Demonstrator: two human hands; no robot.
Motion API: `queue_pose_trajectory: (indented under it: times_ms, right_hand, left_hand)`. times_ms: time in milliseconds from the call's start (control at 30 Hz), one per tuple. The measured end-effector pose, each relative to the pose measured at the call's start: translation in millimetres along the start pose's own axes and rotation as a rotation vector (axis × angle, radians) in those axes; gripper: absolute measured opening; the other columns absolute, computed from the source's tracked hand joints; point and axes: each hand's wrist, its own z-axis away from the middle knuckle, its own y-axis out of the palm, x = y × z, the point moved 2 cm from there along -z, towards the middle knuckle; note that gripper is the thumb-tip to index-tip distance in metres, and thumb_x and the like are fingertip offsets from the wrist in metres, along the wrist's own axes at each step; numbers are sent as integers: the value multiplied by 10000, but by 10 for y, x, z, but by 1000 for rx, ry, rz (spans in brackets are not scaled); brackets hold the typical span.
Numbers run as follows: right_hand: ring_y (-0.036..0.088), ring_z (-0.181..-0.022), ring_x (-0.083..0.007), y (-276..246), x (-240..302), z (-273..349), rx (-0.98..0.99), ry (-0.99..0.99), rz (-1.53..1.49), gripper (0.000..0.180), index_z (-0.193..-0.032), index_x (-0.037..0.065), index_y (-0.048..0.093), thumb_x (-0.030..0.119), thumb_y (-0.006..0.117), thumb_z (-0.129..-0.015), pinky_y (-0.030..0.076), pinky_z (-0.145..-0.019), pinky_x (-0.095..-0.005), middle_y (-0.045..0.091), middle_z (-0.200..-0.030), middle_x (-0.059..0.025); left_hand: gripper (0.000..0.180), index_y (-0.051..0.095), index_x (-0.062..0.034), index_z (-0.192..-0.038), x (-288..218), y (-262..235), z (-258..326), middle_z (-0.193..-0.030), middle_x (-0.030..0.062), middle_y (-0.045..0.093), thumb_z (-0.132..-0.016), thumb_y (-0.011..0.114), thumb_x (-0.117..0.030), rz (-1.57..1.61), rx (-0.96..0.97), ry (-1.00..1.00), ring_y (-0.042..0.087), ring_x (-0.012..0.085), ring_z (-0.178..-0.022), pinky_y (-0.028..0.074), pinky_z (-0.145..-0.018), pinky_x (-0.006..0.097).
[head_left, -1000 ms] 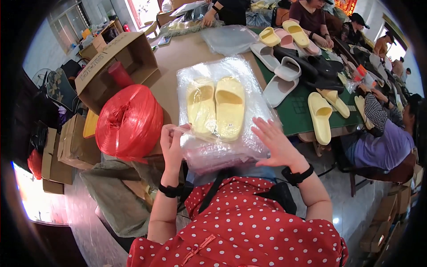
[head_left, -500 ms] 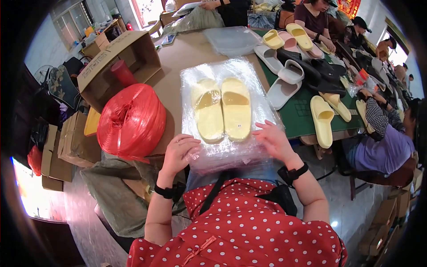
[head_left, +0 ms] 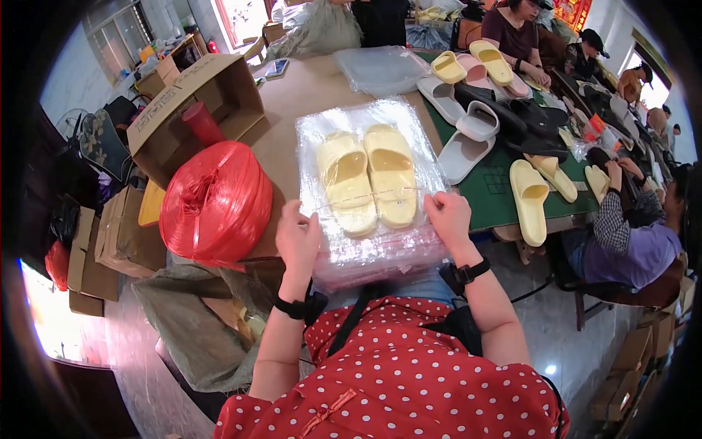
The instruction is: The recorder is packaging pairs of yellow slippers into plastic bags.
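Note:
A pair of pale yellow slide slippers (head_left: 345,172) lies side by side, toes away from me, in a clear plastic bag (head_left: 311,157). This bag rests on a thick stack of similar clear bags (head_left: 380,263) at the table's near edge. A bag edge or flap runs across the slippers' heel half. My left hand (head_left: 298,238) pinches the film at the left end of that line. At its right end, my right hand (head_left: 449,219) is closed on the film with thumb and fingers together.
A red plastic twine roll (head_left: 216,201) sits left, before an open cardboard box (head_left: 168,110). Flat clear plastic (head_left: 382,69) lies at the back. Loose slippers, including a yellow one (head_left: 529,201), cover the green mat (head_left: 490,194). Co-workers sit along the right.
Both hands have closed on the bag's film, and an edge now crosses the slippers' heel half. The slippers have turned slightly. A co-worker at right has shifted their arms.

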Motion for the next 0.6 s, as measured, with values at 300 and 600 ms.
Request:
queue_pose_trajectory:
  times_ms: [300,600]
  right_hand:
    - [608,-702,-366,-54,106,3,73,74,109,295,-650,46,591,241,712,-836,449,-663,-494,608,-672,-157]
    - [343,-1462,-376,134,1197,231,255,-521,-65,588,-1409,59,507,250,681,-881,249,-1210,-532,459,-1513,-166]
  left_hand:
    - [521,515,-135,-1456,-295,358,206,-1547,110,453,-946,591,-206,-400,227,714,336,354,-1469,266,-1202,500]
    - [535,464,-156,-1502,-32,526,223,-1613,105,353,-997,492,-331,-480,378,627,247,348,-1516,187,-1232,516]
